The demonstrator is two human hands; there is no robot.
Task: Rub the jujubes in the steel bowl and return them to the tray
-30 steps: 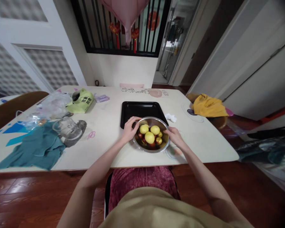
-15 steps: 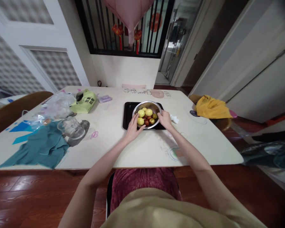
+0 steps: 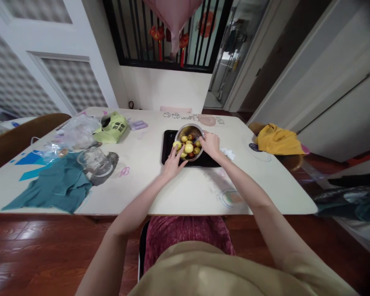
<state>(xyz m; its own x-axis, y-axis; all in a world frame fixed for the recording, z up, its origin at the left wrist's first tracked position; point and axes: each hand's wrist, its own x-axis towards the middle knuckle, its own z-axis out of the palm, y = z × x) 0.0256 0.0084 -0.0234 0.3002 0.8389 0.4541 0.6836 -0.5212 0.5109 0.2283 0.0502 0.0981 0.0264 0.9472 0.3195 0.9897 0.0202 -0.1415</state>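
Observation:
A steel bowl [image 3: 178, 134] is tilted toward me over a black tray [image 3: 166, 146]. Inside are several round fruits [image 3: 188, 148], yellow-green and reddish brown, that look like fresh jujubes. My right hand [image 3: 211, 144] is closed on the bowl's right rim, with the thumb at the inner side. At the front left lip rests my left hand [image 3: 172, 165], its fingers spread against the fruit and the rim. One yellow-green fruit [image 3: 177, 145] sits at the left lip by those fingertips. The bowl hides much of the tray.
A crumpled white tissue [image 3: 227, 153] lies right of the tray. On the left are a teal cloth [image 3: 54, 185], a clear plastic container [image 3: 92, 159], plastic bags [image 3: 80, 130] and a green paper bag [image 3: 112, 127]. A yellow cloth [image 3: 276, 139] hangs over a chair at right.
The bowl has tipped toward me and to the left, and its fruits have shifted to the near lip. My right hand has risen with the rim; my left hand's fingers have spread over the fruit.

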